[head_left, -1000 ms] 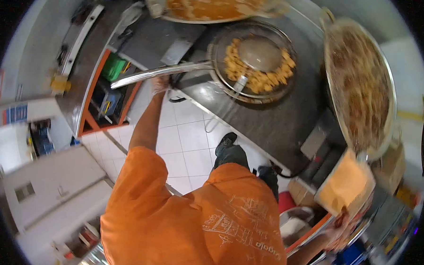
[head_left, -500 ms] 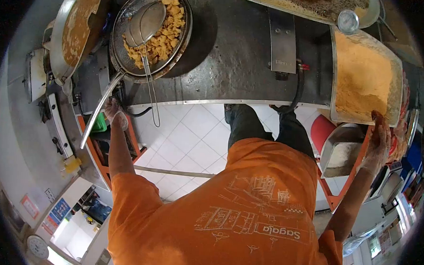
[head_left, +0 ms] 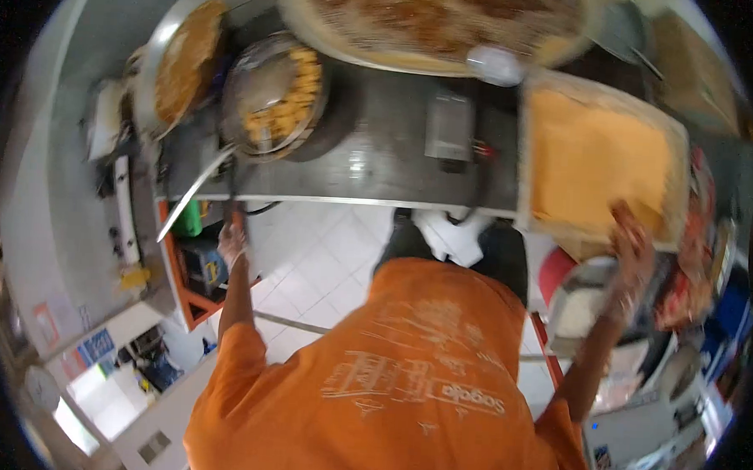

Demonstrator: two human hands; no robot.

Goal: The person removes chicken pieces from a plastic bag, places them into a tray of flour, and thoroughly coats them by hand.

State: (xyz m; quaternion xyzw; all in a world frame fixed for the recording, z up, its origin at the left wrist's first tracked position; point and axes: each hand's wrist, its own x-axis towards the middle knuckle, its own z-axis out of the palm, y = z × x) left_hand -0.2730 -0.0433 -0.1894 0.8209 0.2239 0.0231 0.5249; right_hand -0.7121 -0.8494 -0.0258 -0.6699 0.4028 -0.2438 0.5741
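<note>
My right hand [head_left: 632, 246], dusted with pale powder, reaches over the near rim of a tray [head_left: 527, 149] of orange-yellow powder [head_left: 598, 152]. Its fingers are loosely bent, their tips above the powder near the front edge; blur hides whether they touch it. My left hand [head_left: 233, 241] is low at the counter's front edge, beside the long handle [head_left: 195, 195] of a round pan [head_left: 322, 107]. What its fingers do is smeared and cannot be told. In that pan lie golden fried pieces [head_left: 294, 105], with a small wire strainer [head_left: 265, 83] on top.
A wide pan of bubbling brown oil [head_left: 436, 19] is at the back. Another pan [head_left: 166, 49] leans at the left. A metal box [head_left: 450, 125] with a hose sits on the counter [head_left: 371, 155]. Beneath the tray, a bowl [head_left: 575, 302] and a red plastic bag [head_left: 686, 274] stand at the right.
The view has shifted, showing more of the oil pan. My left hand now appears farther from the pan handle. My right hand's fingers reach slightly farther over the tray's rim.
</note>
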